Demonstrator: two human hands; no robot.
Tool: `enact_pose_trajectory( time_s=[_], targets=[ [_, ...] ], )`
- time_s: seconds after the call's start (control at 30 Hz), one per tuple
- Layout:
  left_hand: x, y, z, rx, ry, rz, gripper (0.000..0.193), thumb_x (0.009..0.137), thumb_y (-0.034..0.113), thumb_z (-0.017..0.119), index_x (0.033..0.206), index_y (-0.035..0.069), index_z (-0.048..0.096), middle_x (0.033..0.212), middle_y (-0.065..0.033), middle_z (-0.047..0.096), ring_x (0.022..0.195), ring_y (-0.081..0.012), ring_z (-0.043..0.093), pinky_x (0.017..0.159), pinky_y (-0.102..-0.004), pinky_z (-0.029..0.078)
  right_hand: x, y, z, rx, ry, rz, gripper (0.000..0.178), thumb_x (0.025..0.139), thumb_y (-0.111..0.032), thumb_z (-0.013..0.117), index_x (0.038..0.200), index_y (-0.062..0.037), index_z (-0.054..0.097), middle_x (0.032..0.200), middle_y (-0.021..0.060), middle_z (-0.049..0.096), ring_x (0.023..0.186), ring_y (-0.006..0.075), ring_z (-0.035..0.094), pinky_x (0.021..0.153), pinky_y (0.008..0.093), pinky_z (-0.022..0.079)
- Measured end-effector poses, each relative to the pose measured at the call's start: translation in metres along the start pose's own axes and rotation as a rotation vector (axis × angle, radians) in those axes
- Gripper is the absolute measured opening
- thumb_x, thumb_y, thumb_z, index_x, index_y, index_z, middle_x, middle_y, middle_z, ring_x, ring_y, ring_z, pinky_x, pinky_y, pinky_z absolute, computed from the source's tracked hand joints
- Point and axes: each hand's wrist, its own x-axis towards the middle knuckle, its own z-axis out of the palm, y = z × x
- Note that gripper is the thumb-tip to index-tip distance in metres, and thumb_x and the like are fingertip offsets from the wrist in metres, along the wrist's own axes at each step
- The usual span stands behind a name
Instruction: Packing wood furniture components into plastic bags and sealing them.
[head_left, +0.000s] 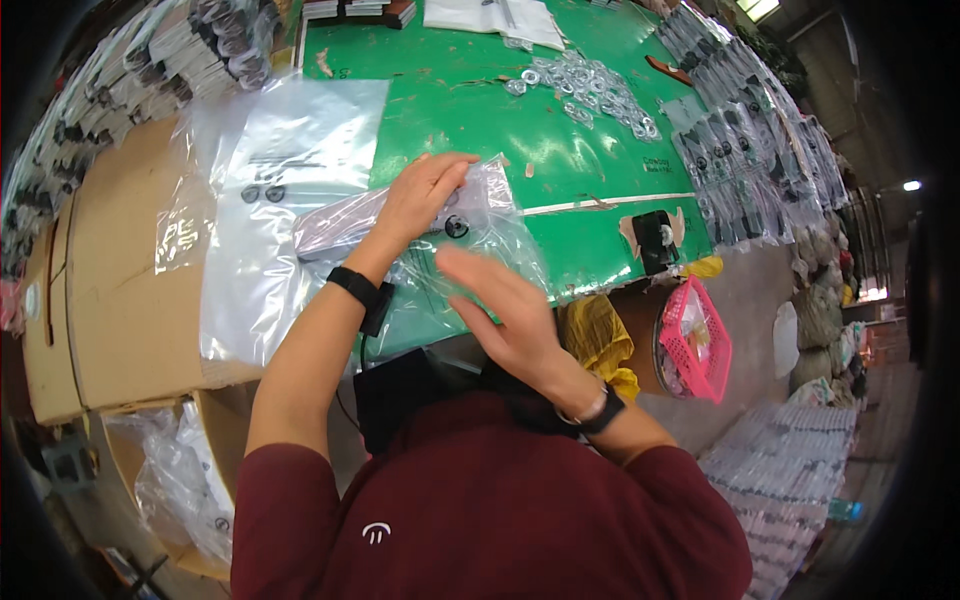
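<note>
My left hand [425, 195] lies across a clear plastic bag [485, 265] on the green tabletop, its fingers together and stretched over the bag. Inside the bag is a flat, long, pale pinkish item [345, 222]; the hand and wrist cover part of it. A round black mark shows on the plastic between my hands. Just nearer to me, my right hand [510, 315] hovers by the bag's near side, thumb apart from the fingers, slightly blurred and holding nothing visible. Larger flat clear bags [310, 130] lie on the left, partly under the packed item.
A pile of small clear rings [595, 90] lies at the far middle of the green table [450, 110]. Stacked wrapped packs stand at far left and right [725, 145]. A black phone-like object [655, 240] sits at the right edge, above a pink basket [695, 345]. Cardboard [130, 290] covers the left.
</note>
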Motion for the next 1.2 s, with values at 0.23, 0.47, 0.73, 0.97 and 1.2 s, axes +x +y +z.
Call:
enact_pose_trajectory(
  time_s=[0.23,0.47,0.73,0.97,1.2],
  targets=[
    [0.000,0.006,0.005,0.108,0.056,0.076,0.032,0.096,0.033,0.058,0.114,0.010,0.072,0.100,-0.0097,0.072,0.088,-0.0265,0.062,0.083,-0.0366,0.048,-0.028,0.063,-0.062,0.112,0.314,0.509,0.030,0.092,-0.010,0.064,0.120,0.0002,0.065,0.117,0.0128,0.067,0.106,0.0215,0.064,0.091,0.0314,0.049],
    [0.000,0.009,0.003,-0.037,-0.021,-0.153,0.035,0.089,0.033,0.067,0.118,0.014,0.071,0.099,-0.0056,0.070,0.092,-0.0263,0.062,0.083,-0.0363,0.049,0.002,0.108,0.018,-0.482,-0.195,0.050,0.038,0.090,-0.020,0.067,0.129,-0.0195,0.065,0.151,0.0164,0.044,0.147,0.0325,0.030,0.118,0.0587,0.020],
    [-0.003,0.001,0.008,0.334,0.130,0.130,0.052,0.081,0.021,0.072,0.132,0.025,0.062,0.121,-0.0051,0.064,0.111,-0.0287,0.058,0.095,-0.0401,0.049,0.000,0.084,0.052,-0.457,-0.129,-0.012,0.044,0.081,-0.012,0.073,0.124,-0.0091,0.066,0.152,0.0215,0.039,0.144,0.0417,0.030,0.116,0.0615,0.025],
    [-0.004,-0.001,0.009,0.362,-0.001,0.100,0.050,0.086,0.005,0.061,0.131,0.027,0.063,0.124,-0.0043,0.064,0.114,-0.0284,0.057,0.100,-0.0404,0.047,-0.040,0.049,0.004,0.008,-0.196,-0.035,0.037,0.092,-0.009,0.063,0.129,-0.0058,0.060,0.134,0.0183,0.060,0.119,0.0319,0.061,0.105,0.0428,0.046],
    [0.000,-0.009,0.008,0.383,-0.001,0.123,0.045,0.087,0.002,0.058,0.123,0.027,0.068,0.121,-0.0012,0.065,0.110,-0.0266,0.058,0.097,-0.0386,0.048,-0.043,0.113,-0.029,-0.018,0.062,0.806,0.059,0.089,-0.026,0.073,0.135,0.0025,0.050,0.108,0.0131,0.067,0.086,0.0206,0.065,0.077,0.0341,0.054]
  ],
)
